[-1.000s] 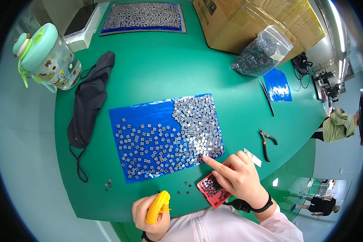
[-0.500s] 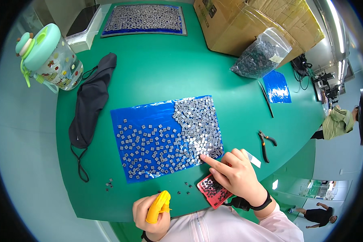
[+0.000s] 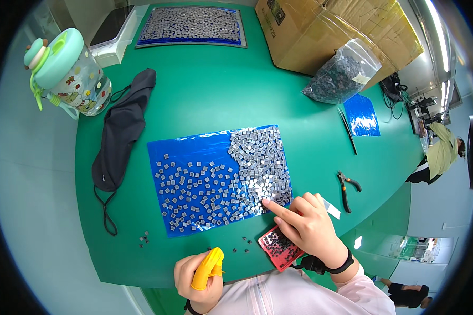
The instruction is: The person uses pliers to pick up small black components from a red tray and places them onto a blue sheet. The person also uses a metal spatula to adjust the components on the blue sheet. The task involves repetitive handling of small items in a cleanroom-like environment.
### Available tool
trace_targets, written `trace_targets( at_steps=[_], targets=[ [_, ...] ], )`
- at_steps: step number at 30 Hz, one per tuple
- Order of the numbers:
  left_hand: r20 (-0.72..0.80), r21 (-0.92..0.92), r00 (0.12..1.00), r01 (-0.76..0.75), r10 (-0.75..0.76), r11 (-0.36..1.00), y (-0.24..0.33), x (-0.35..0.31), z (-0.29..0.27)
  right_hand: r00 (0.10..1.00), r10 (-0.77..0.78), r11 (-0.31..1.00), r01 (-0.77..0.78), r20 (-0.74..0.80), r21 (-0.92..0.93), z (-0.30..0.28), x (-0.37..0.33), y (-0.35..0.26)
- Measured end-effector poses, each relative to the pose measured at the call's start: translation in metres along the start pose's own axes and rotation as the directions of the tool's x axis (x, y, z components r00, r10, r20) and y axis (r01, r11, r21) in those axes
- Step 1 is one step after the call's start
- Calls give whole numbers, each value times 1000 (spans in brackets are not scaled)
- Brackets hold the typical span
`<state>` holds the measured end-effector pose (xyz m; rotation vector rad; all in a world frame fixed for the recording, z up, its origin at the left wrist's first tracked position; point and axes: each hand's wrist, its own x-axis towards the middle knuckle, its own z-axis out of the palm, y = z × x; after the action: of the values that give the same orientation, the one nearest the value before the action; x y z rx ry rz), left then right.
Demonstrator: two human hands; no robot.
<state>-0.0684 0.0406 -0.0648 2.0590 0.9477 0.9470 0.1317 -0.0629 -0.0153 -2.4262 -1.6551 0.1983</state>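
Note:
My right hand [image 3: 310,223] reaches over the lower right of a blue film sheet [image 3: 192,147], index finger stretched out and other fingers partly bent. That fingertip touches the small grey square pieces [image 3: 260,160], which are packed densely at the right and scattered at the left. Below the palm, partly hidden by it, a red tray [image 3: 281,260] contains small dark pieces. My left hand [image 3: 197,281] is closed near the table's front edge. Yellow finger cots [image 3: 209,266] cover its thumb and index finger, which press together; anything between them is hidden.
Loose dark pieces [image 3: 144,239] lie near the front edge. To the right are pliers [image 3: 344,191] and tweezers [image 3: 347,130]. A bag of dark pieces [image 3: 339,76] leans on a cardboard box [image 3: 294,39]. A black cloth item [image 3: 122,131] and a bottle [image 3: 71,73] stand left.
The whole view has shifted slightly. My right index finger stays on the pieces at nearly the same spot, and my left hand keeps its pinch. People in the background have moved.

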Motion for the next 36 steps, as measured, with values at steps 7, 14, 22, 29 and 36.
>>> trace_targets(
  at_steps=[7, 14, 22, 29, 36],
  targets=[
    [12, 4, 1000, -14, 14, 1000, 0, 1, -1, 1000, 0, 1000, 0, -2, 0, 1, -1, 0],
    [2, -13, 1000, -13, 14, 1000, -2, 0, 0, 998, -65, 998, 65, 18, -17, -5, -4, -4],
    [10, -25, 1000, 4, -4, 1000, 0, 1, -1, 996, -81, 995, 83, 38, -50, -4, -1, -9],
    [9, -19, 1000, -5, 5, 1000, 0, 1, -1, 994, -96, 992, 100, 49, -81, -2, -1, -8],
    [4, -2, 1000, -17, 17, 1000, 2, 2, 0, 994, -109, 989, 111, 29, -99, -2, 0, -9]
  ],
)
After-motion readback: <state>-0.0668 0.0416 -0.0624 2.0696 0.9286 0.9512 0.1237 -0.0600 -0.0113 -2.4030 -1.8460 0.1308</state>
